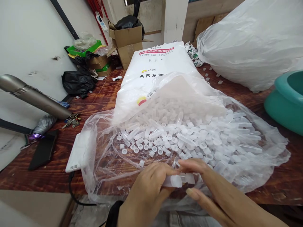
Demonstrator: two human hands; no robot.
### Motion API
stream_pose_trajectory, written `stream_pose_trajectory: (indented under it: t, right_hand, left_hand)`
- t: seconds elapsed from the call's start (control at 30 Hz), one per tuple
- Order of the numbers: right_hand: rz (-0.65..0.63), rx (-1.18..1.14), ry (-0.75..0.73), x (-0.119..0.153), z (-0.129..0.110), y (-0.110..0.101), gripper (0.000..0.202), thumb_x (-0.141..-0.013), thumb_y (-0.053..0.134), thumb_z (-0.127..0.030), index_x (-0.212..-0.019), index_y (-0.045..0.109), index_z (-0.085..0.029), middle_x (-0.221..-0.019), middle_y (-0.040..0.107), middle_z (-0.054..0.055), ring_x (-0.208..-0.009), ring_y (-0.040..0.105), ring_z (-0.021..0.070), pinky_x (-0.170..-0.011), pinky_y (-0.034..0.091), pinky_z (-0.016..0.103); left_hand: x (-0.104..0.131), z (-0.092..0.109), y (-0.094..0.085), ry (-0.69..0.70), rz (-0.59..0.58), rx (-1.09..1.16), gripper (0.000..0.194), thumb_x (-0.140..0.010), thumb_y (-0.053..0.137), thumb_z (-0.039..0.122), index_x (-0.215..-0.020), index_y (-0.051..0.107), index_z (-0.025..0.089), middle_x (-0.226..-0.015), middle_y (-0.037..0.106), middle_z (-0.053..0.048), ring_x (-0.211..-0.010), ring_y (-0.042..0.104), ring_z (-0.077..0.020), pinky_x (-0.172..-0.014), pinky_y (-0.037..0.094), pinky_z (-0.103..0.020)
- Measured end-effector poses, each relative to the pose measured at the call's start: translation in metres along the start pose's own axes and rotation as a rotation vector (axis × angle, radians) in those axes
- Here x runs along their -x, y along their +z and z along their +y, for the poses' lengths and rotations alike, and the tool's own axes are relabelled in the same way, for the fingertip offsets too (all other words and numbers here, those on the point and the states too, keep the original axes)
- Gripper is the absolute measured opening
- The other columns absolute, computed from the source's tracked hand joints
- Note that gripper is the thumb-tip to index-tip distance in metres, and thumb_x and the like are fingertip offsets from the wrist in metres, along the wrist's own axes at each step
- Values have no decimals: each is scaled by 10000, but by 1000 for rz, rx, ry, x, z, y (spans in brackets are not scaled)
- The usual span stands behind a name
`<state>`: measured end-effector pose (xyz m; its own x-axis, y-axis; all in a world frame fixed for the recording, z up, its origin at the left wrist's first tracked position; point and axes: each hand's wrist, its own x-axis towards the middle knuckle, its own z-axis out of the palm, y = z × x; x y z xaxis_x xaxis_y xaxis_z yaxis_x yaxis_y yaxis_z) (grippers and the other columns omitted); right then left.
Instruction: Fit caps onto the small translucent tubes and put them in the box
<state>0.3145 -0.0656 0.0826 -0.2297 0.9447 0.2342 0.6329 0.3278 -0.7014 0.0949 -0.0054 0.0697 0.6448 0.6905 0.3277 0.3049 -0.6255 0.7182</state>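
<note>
My left hand (151,184) is closed round a small translucent plastic tube (174,181), whose rounded end points right. My right hand (208,186) is just beside it, thumb and fingers apart. In the gap between the hands shows another translucent piece (189,178); whether it belongs to the held tube I cannot tell. Beyond the hands, a heap of white plastic caps (159,148) and clear tubes (187,138) lies on an opened clear plastic bag (104,170).
A white printed sack (153,67) lies behind the heap. At left are a white power strip (77,153), a phone (44,149), keys (72,120) and a grey metal tube (38,99). A teal pot (284,101) and a big plastic bag (251,47) stand right.
</note>
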Motion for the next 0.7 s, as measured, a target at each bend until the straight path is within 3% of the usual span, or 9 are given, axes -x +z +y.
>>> stream_pose_trajectory:
  t: [0.1, 0.23, 0.5, 0.7]
  right_hand:
    - [-45, -3, -26, 0, -1, -2, 351, -1096, 469, -297, -1438, 534, -339, -1253, 799, 24, -1134, 780, 193, -958, 637, 283]
    - [-10, 80, -37, 0, 0, -2, 394, -1093, 490, -315, -1486, 459, -315, -1338, 757, 58, -1206, 748, 208, -971, 634, 301]
    - [-4, 20, -83, 1, -1, 6, 337, -1095, 490, -292, -1428, 485, -343, -1238, 787, 22, -1101, 781, 179, -932, 636, 269]
    - [33, 5, -43, 5, -4, 16, 312, -1095, 490, -294, -1402, 487, -346, -1163, 797, 13, -1055, 792, 181, -863, 652, 256]
  left_hand:
    - [1, 2, 1, -72, -27, 42, 162, -1089, 526, 364, -1071, 627, 238, -1028, 788, 0, -961, 752, -166, -872, 561, -291]
    - [3, 2, 0, -124, -42, 67, 170, -1091, 518, 372, -1111, 629, 245, -1059, 790, -9, -978, 754, -174, -866, 559, -298]
    - [5, 5, -3, -189, -64, 84, 23, -1032, 633, 239, -1029, 652, 227, -990, 783, 20, -916, 743, -160, -813, 528, -264]
    - [10, 3, -3, -131, -47, 50, 22, -1021, 649, 237, -1004, 652, 223, -932, 771, 15, -852, 730, -167, -791, 521, -266]
